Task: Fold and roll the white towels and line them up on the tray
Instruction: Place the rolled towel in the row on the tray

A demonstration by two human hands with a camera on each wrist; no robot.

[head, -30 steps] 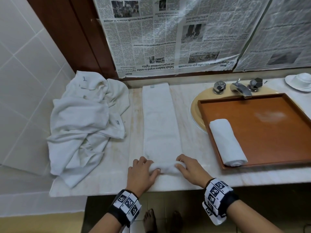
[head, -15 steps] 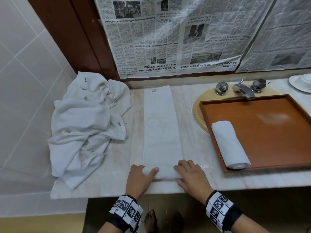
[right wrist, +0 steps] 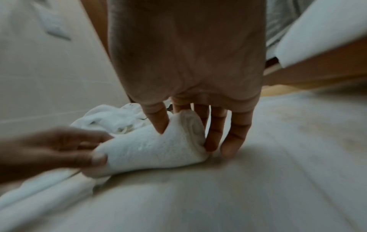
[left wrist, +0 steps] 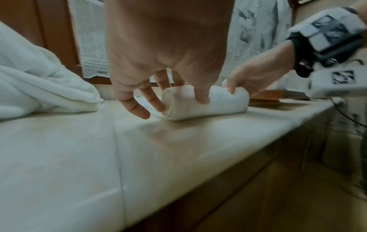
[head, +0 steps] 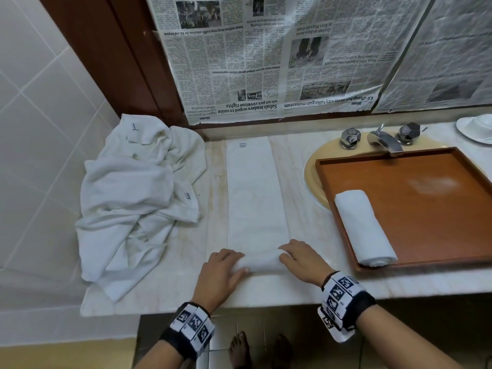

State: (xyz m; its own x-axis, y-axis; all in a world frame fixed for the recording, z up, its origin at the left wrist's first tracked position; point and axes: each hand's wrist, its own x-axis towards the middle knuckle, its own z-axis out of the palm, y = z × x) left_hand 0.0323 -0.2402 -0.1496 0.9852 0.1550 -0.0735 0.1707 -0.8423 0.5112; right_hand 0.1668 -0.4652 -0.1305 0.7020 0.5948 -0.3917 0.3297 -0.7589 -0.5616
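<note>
Towel strip [head: 254, 193] lies folded lengthwise on the bench [head: 298, 288], near end rolled; roll sits a bit farther up the strip than a second ago. Left hand [head: 222, 272] and right hand [head: 302, 258] each curl fingers over one roll end, thumbs behind. Tray [head: 426, 209] over the sink holds one rolled towel [head: 363, 227] along its left wall, rest of floor bare. Unfolded towel pile [head: 133, 198] at bench's left end. Roll close to bench front edge.

Both hands palm-down, side by side at near edge. Left hand [head: 222, 272] curls thumb + fingers round roll's left end; right hand [head: 300, 259] does same at right end.
</note>
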